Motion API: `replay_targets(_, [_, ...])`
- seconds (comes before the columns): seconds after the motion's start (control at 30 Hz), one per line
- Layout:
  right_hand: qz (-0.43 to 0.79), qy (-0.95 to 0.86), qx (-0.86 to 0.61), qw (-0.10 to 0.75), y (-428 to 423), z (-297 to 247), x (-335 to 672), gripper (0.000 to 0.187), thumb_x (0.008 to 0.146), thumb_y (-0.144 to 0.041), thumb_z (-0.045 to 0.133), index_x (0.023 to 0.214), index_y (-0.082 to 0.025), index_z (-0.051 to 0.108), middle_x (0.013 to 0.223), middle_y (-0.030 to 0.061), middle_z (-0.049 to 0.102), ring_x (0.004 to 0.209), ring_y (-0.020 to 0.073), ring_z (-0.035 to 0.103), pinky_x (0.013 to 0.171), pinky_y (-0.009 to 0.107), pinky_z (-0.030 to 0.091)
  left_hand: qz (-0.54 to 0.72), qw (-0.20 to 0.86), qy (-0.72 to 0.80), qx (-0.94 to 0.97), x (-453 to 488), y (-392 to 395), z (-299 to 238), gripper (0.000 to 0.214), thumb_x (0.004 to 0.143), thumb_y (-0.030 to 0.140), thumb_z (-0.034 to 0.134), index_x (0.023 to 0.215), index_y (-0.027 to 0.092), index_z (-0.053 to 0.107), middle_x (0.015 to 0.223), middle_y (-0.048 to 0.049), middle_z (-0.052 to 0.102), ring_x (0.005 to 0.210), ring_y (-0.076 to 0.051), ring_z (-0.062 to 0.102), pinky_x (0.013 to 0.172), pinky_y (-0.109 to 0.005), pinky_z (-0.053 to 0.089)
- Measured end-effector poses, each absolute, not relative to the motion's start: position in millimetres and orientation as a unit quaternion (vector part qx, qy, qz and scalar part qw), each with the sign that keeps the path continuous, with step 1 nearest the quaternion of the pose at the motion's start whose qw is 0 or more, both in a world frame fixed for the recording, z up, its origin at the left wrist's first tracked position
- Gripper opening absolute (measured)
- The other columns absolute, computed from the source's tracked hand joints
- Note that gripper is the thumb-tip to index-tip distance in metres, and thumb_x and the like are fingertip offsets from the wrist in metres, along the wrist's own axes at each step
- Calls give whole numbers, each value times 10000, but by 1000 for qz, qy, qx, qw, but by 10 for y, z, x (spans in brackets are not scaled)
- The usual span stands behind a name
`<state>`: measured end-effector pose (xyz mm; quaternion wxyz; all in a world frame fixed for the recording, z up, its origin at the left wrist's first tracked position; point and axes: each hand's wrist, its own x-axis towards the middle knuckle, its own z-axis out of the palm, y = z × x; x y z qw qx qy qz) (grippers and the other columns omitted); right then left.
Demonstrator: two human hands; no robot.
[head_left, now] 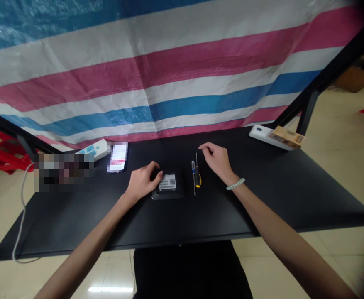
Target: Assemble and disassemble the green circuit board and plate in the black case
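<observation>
A flat black box-like device (168, 183) with a white printed label lies on the black table, label up. My left hand (143, 180) is curled around its left side, with the thumb at the label's edge. Right of the device, a black-and-yellow screwdriver (198, 179) and a slimmer screwdriver with a blue-and-clear handle (193, 166) lie side by side. My right hand (216, 159) hovers or rests just right of the screwdrivers, its fingers drawn together in a pinch. Anything between those fingertips is too small or hidden. A pale beaded bracelet circles the right wrist.
A lit phone (118, 157) and a white power strip (96, 150) sit at the back left, beside a blurred-out patch. At the back right, a small orange-brown box (287, 136) rests on a white object (262, 134). Behind the table (175, 226) hangs a striped sheet (169, 83).
</observation>
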<state>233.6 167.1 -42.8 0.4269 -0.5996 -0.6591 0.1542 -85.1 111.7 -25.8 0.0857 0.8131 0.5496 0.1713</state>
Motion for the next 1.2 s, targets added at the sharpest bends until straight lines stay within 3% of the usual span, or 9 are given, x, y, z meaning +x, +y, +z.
replay_targets(0.23, [156,-665,-593,426,1665,-425,2346,319,996,-379,527,991,-239,814,681,18,701,576,191,603,620,320,412,201,125,546,804,-674,1263,-247,306,1102,390,413,1038,234,668,844,-21,724,800,-217,700,681,-300,394])
replay_targets(0.33, [168,-662,-592,427,1663,-424,2354,327,997,-392,526,999,-232,810,649,13,679,558,192,606,607,316,426,262,128,521,802,-778,1235,-223,369,1125,424,384,1083,218,686,1024,-64,737,955,-233,695,837,-333,467])
replay_targets(0.4, [173,-661,-592,427,1660,-424,2359,327,996,-398,527,996,-232,808,665,18,689,569,193,620,608,314,434,269,121,470,832,-890,1191,-197,406,1095,531,464,1219,211,680,1215,-108,719,1111,-278,669,985,-399,465])
replay_targets(0.5, [175,-658,-596,427,1663,-426,2364,338,1003,-415,521,1001,-232,805,665,19,687,570,194,622,599,312,433,218,159,370,889,-1038,1106,-176,832,915,764,656,1534,231,501,1521,-175,586,1345,-372,580,1130,-501,412])
replay_targets(0.57, [179,-655,-598,426,1671,-429,2368,345,1008,-423,516,1011,-232,803,658,18,686,567,195,620,597,313,435,193,175,344,902,-1090,1057,-192,1114,789,832,742,1647,239,352,1614,-203,497,1425,-408,523,1181,-539,388])
replay_targets(0.67, [190,-655,-597,422,1682,-428,2369,338,1007,-426,522,1005,-238,802,674,23,704,567,195,621,591,316,439,181,154,354,905,-1102,1026,-246,1254,719,830,802,1691,238,275,1627,-214,467,1462,-446,475,1209,-591,369])
replay_targets(0.87, [193,-655,-600,416,1678,-400,2365,340,1015,-431,517,1008,-246,803,681,22,709,558,191,607,592,321,435,171,167,368,899,-1078,1058,-264,1230,745,778,818,1692,241,243,1583,-214,484,1435,-443,487,1191,-606,393])
replay_targets(1.2, [194,-656,-596,421,1683,-398,2363,335,1004,-409,519,999,-236,806,656,13,682,556,180,600,585,315,426,171,176,387,889,-1036,1049,-246,1173,668,773,863,1607,241,403,1477,-187,548,1330,-427,544,1137,-578,424])
